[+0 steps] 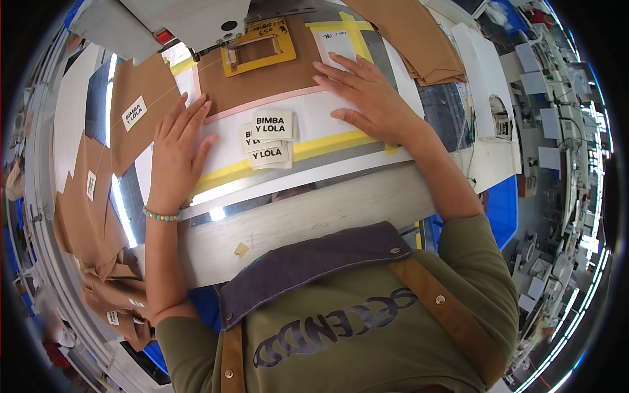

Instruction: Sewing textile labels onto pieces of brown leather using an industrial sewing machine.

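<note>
A brown fabric panel (262, 84) lies flat on the white, tape-edged work board, its near edge along a pink strip (275, 101). My left hand (175, 154) rests flat by the panel's near left corner, fingers stretched out. On the right, my right hand (373, 101) lies with fingers spread over the panel's right edge and a white taped card (335, 47). Neither hand grips anything. Between them sits a small loose pile of white printed labels (274, 124). A yellow rectangular frame template (286, 60) rests on the panel.
The white sewing machine head (170, 23) overhangs the far left. Sewn brown pieces with labels (134, 112) trail off the table's left side. More brown pieces (419, 46) are stacked at the far right, near a blue bin (504, 209). A small beige scrap (242, 249) lies on the near ledge.
</note>
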The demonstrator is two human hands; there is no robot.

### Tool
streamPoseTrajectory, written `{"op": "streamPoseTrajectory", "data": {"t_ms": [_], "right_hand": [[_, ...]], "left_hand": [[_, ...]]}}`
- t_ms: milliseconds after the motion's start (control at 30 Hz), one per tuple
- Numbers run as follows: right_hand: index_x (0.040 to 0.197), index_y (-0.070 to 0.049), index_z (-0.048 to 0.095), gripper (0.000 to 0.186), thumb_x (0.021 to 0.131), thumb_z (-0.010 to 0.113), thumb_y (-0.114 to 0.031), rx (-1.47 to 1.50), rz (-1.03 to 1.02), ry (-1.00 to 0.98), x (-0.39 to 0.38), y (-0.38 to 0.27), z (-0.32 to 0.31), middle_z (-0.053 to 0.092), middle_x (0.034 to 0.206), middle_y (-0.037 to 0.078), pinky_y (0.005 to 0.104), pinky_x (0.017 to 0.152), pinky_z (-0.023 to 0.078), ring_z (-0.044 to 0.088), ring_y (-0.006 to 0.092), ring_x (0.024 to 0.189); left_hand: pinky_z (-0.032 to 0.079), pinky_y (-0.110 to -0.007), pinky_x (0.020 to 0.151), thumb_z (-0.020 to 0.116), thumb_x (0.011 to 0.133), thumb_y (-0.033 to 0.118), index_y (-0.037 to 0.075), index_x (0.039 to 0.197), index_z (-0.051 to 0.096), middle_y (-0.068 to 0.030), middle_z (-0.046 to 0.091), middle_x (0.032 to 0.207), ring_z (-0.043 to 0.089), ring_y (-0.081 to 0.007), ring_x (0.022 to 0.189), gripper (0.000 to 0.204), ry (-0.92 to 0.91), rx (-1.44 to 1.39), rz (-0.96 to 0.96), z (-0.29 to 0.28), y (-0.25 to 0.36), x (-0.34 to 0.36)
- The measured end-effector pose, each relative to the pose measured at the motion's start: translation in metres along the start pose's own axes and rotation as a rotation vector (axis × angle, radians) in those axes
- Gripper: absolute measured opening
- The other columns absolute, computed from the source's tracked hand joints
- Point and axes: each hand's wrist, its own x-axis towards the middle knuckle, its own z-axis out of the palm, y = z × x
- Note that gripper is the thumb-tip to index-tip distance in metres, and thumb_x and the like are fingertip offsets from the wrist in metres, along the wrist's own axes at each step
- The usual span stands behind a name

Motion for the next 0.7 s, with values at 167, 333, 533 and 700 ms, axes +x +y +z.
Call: {"op": "streamPoseTrajectory", "data": {"t_ms": [167, 333, 533, 700], "right_hand": [[0.166, -0.011, 0.048, 0.066, 0.111, 0.055, -0.048, 0.040, 0.011, 0.032, 0.003, -0.003, -0.003, 0.037, 0.178, 0.005, 0.0555, 0.138, 0.017, 0.023, 0.0300, 0.167], [0.166, -0.009, 0.047, 0.068, 0.107, 0.055, -0.043, -0.001, 0.015, -0.020, 0.001, -0.002, -0.003, 0.037, 0.178, 0.007, 0.0572, 0.138, 0.016, 0.025, 0.0333, 0.167], [0.166, -0.009, 0.048, 0.067, 0.110, 0.051, -0.047, 0.002, 0.007, -0.011, 0.002, -0.002, -0.001, 0.038, 0.177, 0.008, 0.0576, 0.138, 0.016, 0.026, 0.0334, 0.166], [0.164, -0.010, 0.051, 0.064, 0.110, 0.054, -0.045, 0.018, 0.003, 0.008, 0.001, -0.002, -0.002, 0.040, 0.176, 0.007, 0.0566, 0.137, 0.018, 0.029, 0.0327, 0.165]], "left_hand": [[0.036, -0.051, 0.130, 0.066, 0.106, 0.027, 0.008, 0.160, 0.055, -0.0095, 0.053, 0.168, 0.041, -0.0356, 0.160, 0.058, 0.142, -0.102, -0.023, -0.001, -0.005, 0.001], [0.031, -0.052, 0.132, 0.067, 0.105, 0.029, 0.011, 0.168, 0.044, -0.0079, 0.051, 0.170, 0.036, -0.0363, 0.162, 0.069, 0.066, -0.128, 0.022, -0.001, 0.004, 0.003], [0.030, -0.052, 0.132, 0.073, 0.101, 0.030, 0.012, 0.165, 0.050, -0.0039, 0.050, 0.171, 0.036, -0.0347, 0.162, 0.070, -0.070, -0.039, 0.009, -0.009, 0.010, 0.003], [0.033, -0.051, 0.130, 0.075, 0.099, 0.024, 0.010, 0.158, 0.058, -0.0025, 0.052, 0.170, 0.039, -0.0340, 0.161, 0.063, -0.084, -0.047, 0.024, -0.010, 0.008, 0.003]]}}
